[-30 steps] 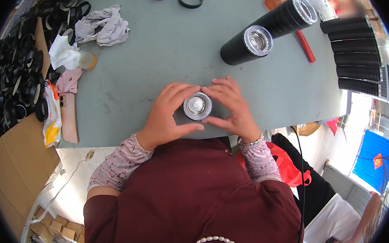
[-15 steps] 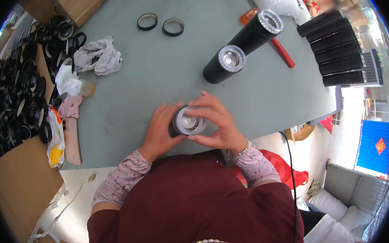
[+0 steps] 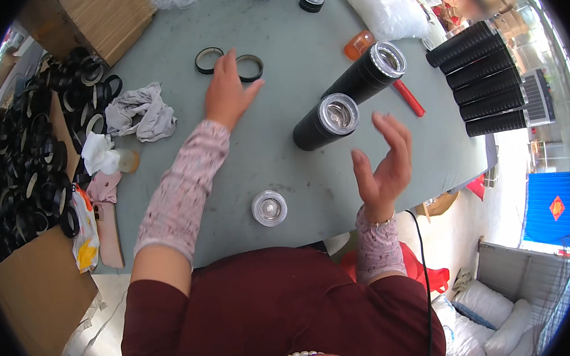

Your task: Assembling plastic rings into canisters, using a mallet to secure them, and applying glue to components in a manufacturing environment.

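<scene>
My left hand [image 3: 228, 92] reaches over the far part of the table, its fingers next to two black rings. One ring [image 3: 206, 68] lies just left of the fingertips. The other ring [image 3: 256, 78] is partly hidden behind the hand. That hand is open, thumb spread. On the right, my right hand [image 3: 390, 164] is open and raised with nothing in it. Nearest to it is a short black tumbler [image 3: 310, 128] with a clear lid, and a taller black tumbler [image 3: 357, 77] stands behind. A round clear lid [image 3: 269, 208] sits alone near the front edge.
Black rings [image 3: 26, 163] fill a carton at left. Beside it are a grey cloth [image 3: 140, 113] and a phone [image 3: 108, 235]. A red-handled tool [image 3: 409, 98] lies behind the tumblers. Several black tumblers [image 3: 483, 85] lie in a row at right.
Both hands have let go of the clear-topped piece at the front edge. My left hand has moved far forward to the rings; my right has moved right, toward the tumblers.
</scene>
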A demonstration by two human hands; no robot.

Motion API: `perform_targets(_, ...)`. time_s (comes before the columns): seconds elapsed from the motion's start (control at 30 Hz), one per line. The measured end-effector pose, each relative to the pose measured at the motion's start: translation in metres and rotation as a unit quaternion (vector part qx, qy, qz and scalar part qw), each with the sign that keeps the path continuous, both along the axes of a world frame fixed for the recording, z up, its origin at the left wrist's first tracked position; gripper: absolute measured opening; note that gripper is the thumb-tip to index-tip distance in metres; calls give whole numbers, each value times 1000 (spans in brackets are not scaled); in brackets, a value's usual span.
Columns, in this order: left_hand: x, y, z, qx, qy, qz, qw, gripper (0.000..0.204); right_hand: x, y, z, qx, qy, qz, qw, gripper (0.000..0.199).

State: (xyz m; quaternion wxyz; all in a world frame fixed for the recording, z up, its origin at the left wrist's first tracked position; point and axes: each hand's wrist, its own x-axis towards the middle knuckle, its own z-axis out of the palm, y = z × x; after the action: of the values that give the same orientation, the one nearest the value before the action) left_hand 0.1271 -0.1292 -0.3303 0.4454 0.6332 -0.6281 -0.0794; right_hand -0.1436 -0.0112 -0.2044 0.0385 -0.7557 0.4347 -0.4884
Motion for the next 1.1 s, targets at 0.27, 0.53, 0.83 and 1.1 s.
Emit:
perform_targets(0.27, -5, 27, 14, 65, 35, -31, 997, 74, 0, 18, -17, 11, 41, -11, 999, 51)
perform_targets(0.53, 16, 161, 55, 62, 130, -59, 988, 66, 10, -22, 18, 4, 244, 16, 970, 58)
perform_targets(0.83, -9, 223, 80, 77, 77, -193, 975, 70, -6, 8, -4, -110, 161, 90, 977, 67)
perform_targets(1.1, -23, 233, 66, 80, 35, -262, 961, 74, 15, 63, -65, 243, 90, 277, 925, 78)
